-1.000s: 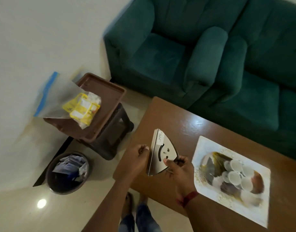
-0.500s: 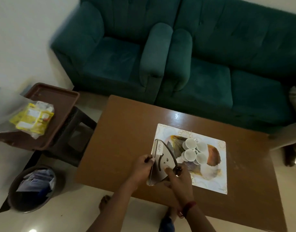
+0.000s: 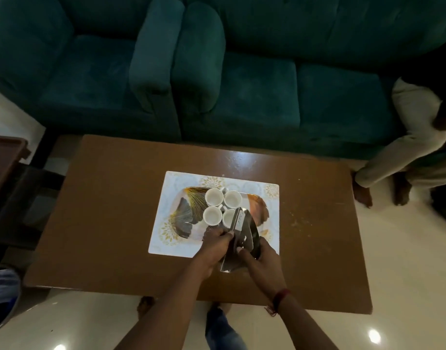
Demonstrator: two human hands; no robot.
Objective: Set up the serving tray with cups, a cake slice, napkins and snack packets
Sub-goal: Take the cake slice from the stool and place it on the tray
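Note:
A white patterned serving tray [image 3: 163, 238] lies in the middle of the brown coffee table [image 3: 103, 210]. Several small white cups [image 3: 213, 197] stand clustered at its centre. Both of my hands hold a triangular metal napkin holder [image 3: 242, 231] with cut-out slots, tilted on edge over the tray's near right part, just in front of the cups. My left hand [image 3: 215, 245] grips its left side and my right hand [image 3: 261, 258] grips its right side. The holder hides part of the nearest cup. I see no cake, napkins or snack packets in this frame.
A teal sofa [image 3: 254, 84] runs along the table's far side. A person's legs [image 3: 406, 147] are at the table's right end. A brown tray on a dark stool [image 3: 2, 160] sits at the left edge, with a bin [image 3: 2, 294] below it.
My view swung right, away from the stool with the packet bag. Both hands carried the napkin holder from the table's left end to above the serving tray.

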